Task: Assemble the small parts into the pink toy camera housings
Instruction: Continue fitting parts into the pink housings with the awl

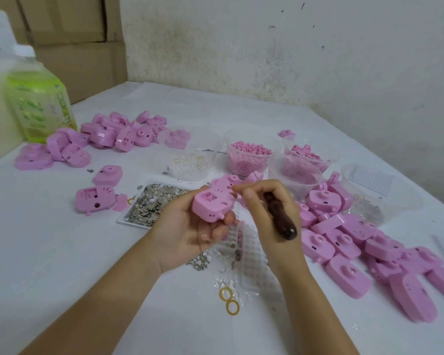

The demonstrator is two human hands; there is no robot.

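L hand grips pink housing; R hand curled round dark-handled tool.

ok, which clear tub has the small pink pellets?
The middle tub, heaped with pink pellets; its left neighbour holds clear rings.

a pink toy camera housing, a rectangular recess showing on its upturned face, sits tilted in the grip of the left hand above the middle of the table. more housings lie heaped along the right edge and toward the far left corner; a tub of small pink parts and a tray of metal pieces stand mid-table.
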